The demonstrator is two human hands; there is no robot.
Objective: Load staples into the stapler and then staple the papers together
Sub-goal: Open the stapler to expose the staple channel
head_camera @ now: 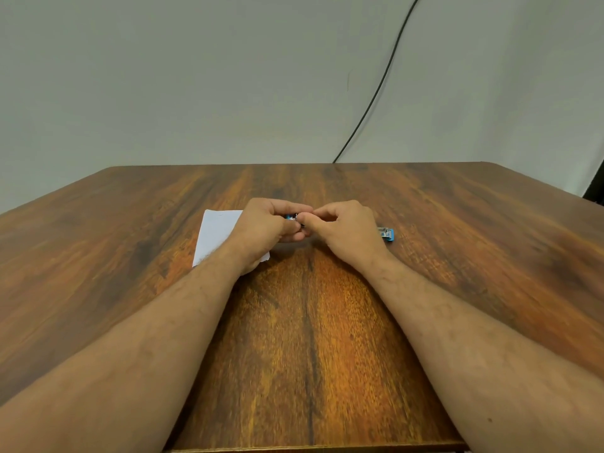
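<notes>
small blue item pinched between left hand, right hand fingertips.

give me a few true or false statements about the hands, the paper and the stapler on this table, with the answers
1. The paper lies on the table partly under the left hand. True.
2. The right hand is flat and open on the table. False: its fingers are curled, pinching at a small blue item between the two hands.
3. A blue stapler lies on the table just right of the right hand. True.
4. The paper sits to the right of both hands. False: it is on the left, by the left hand.
5. A dark cable runs down the wall behind the table. True.
6. The left hand holds the stapler up in the air. False: the stapler lies on the table, right of both hands.
</notes>
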